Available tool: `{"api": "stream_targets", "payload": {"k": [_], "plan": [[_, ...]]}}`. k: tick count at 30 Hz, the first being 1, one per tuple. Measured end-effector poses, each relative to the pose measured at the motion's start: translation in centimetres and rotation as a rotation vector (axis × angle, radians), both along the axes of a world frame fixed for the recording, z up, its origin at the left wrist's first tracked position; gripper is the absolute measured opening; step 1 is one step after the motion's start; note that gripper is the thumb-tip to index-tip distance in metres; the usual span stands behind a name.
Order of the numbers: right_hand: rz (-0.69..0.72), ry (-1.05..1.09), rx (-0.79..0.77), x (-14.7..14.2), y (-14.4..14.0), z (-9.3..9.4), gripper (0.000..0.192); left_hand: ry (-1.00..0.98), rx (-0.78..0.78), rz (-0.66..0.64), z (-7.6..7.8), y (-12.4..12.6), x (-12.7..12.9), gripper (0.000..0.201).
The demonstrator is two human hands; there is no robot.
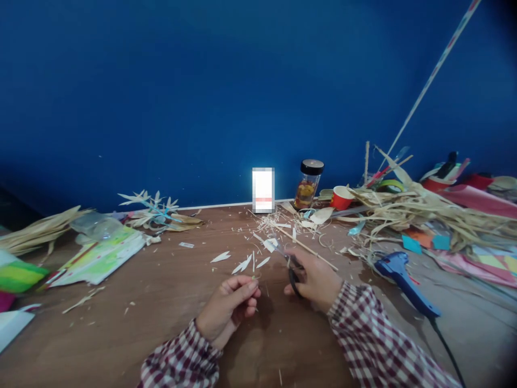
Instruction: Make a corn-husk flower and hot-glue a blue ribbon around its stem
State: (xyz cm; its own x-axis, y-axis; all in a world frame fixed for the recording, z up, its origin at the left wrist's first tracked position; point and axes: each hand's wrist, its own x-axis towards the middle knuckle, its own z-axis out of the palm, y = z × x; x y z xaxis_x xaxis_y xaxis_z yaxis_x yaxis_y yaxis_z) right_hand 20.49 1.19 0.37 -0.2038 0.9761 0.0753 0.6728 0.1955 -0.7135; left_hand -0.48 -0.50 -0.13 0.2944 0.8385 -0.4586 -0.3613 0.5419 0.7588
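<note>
Head view, lower middle of the frame: the right hand [313, 277] grips black-handled scissors [288, 258], blades pointing up-left; the left hand [230, 307] pinches a thin strip [253, 265] upright. Cut slivers [242, 264] lie just above. No writing is readable; the jar [309, 184] label is blurred.

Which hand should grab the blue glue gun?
The right hand, probably: the glue gun lies just beside it, though that hand holds scissors. The left hand pinches a strip.
</note>
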Motion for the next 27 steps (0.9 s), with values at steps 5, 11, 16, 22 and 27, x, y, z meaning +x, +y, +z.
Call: {"api": "stream_targets", "payload": {"k": [5, 11, 16, 22, 27], "plan": [[0.069, 0.238, -0.1, 1.0, 0.2, 0.9, 0.072, 0.007, 0.124, 0.156, 0.7, 0.5, -0.7, 0.016], [-0.079, -0.109, 0.03, 0.9, 0.3, 1.1, 0.047, 0.014, 0.261, 0.561, 1.0, 2.7, -3.3, 0.013], [0.032, -0.308, 0.083, -1.7, -0.6, 0.8, 0.023, -0.028, 0.292, 0.76, 0.9, 3.8, -4.5, 0.012], [0.232, -0.465, 0.035, -4.9, -1.8, 2.1, 0.031, 0.029, 0.423, 0.944, 1.6, 4.1, -5.0, 0.018], [0.193, -0.544, 0.056, -5.4, -0.8, 2.8, 0.031, 0.076, 0.427, 0.855, 1.1, 3.8, -4.5, 0.022]]}}
